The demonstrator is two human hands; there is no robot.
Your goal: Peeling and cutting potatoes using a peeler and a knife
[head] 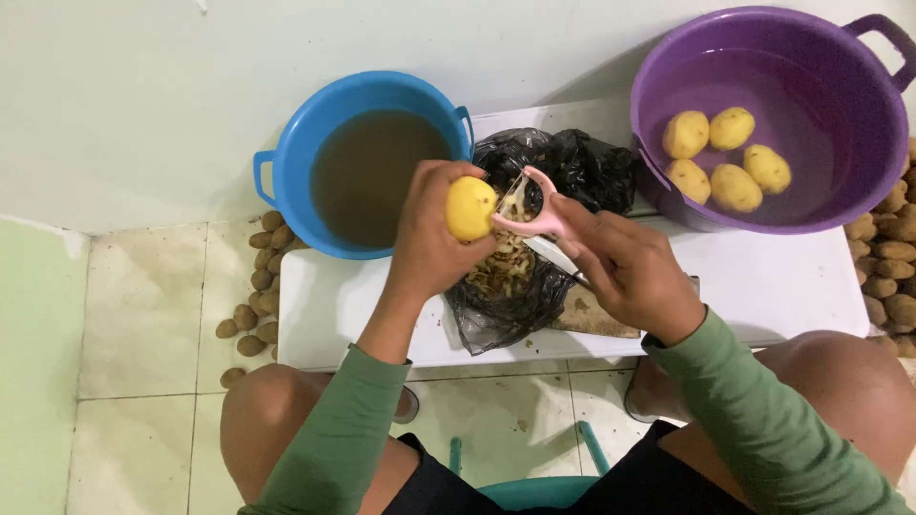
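My left hand (426,238) grips a peeled yellow potato (470,207) above a black plastic bag (563,172) that holds potato peelings (503,267). My right hand (630,267) holds a pink peeler (531,212) with its blade against the potato's right side. A knife blade (553,256) shows under the right hand's fingers. Both arms wear green sleeves.
A blue tub (286,162) of brown water stands at the left on a low white table (763,286). A purple tub (859,191) at the right holds several peeled potatoes (730,162) in water. Unpeeled potatoes lie on the floor at left (256,305) and right (892,257).
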